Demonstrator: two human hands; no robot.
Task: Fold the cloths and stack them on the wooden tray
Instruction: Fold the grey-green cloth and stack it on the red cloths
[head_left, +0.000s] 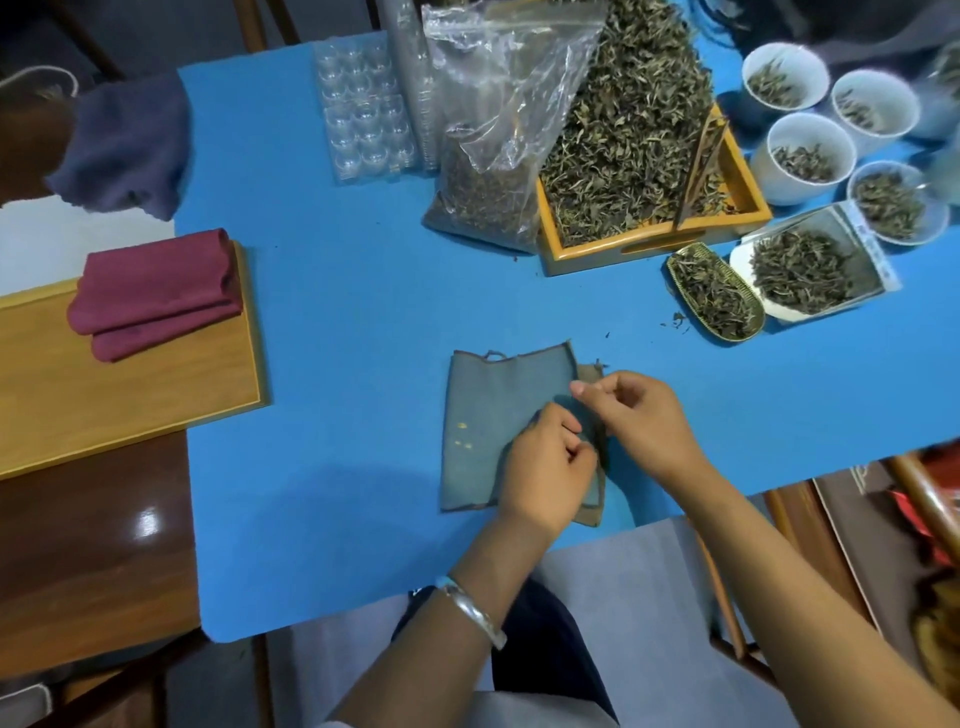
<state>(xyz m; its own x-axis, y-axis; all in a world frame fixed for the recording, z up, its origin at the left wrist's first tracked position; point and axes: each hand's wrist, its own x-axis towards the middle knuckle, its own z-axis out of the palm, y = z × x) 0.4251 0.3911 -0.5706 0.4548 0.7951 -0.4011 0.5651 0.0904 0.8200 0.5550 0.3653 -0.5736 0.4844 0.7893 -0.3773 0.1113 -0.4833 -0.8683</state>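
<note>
A grey-blue cloth (488, 415) with a brown underside lies partly folded on the blue table (337, 312), near its front edge. My left hand (545, 467) rests on the cloth's right part, fingers curled and pinching its edge. My right hand (634, 415) pinches the cloth's right edge just above it. A folded maroon cloth (156, 293) lies on the wooden tray (124, 395) at the left. A dark blue cloth (124, 150) sits crumpled at the table's far left corner.
At the back right stand a wooden box of tea leaves (649, 228), a plastic bag of leaves (493, 156), several white cups (805, 156) and two scoops of leaves (717, 296). Clear plastic blister trays (363, 114) lie at the back.
</note>
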